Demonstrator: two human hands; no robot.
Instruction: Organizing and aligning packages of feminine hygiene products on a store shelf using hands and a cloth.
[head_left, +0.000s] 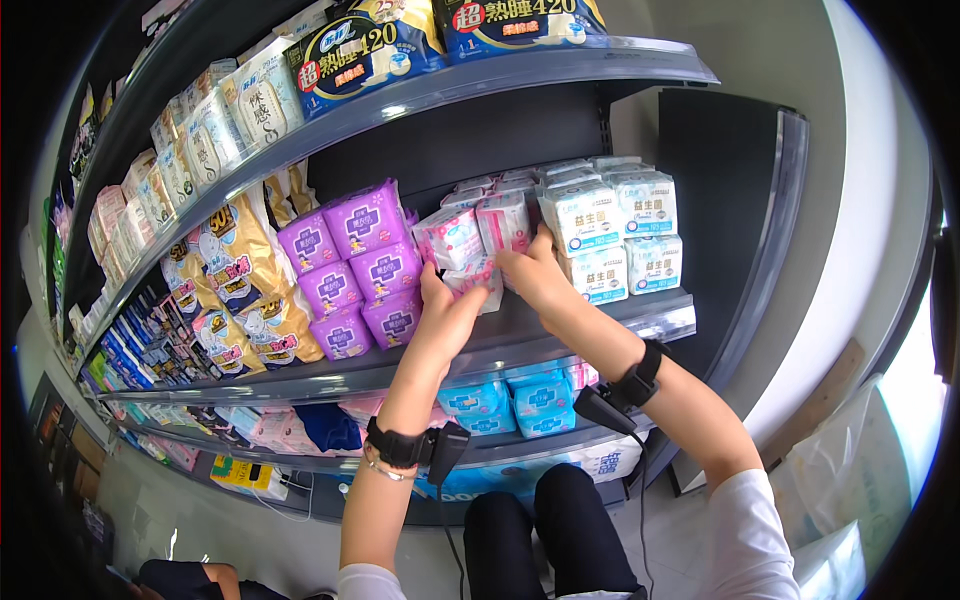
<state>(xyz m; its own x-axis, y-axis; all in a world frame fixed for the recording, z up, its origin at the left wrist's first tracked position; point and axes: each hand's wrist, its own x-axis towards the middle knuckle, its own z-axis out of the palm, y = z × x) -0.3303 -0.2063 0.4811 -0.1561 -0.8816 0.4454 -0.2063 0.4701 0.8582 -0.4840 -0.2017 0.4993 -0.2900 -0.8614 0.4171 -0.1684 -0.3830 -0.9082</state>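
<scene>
Both my arms reach to the middle shelf of a store rack. My left hand (448, 315) is closed around the lower pink-and-white sanitary pad pack (478, 279); its thumb and fingers touch the pack's sides. Above it sits a tilted pink-and-white pack (448, 238). My right hand (534, 271) is at the front of an upright pink-and-white pack (504, 223), and its fingertips are partly hidden, so its hold is unclear. Stacked purple packs (375, 221) stand left of the pink ones, white-and-blue packs (585, 217) stand right of them.
The upper shelf edge (525, 73) juts out above my hands, with large dark-blue packs (367, 56) on it. Gold packs (236, 259) stand further left. Light-blue packs (541, 405) lie on the shelf below. Another person's arm (223, 579) shows at the lower left.
</scene>
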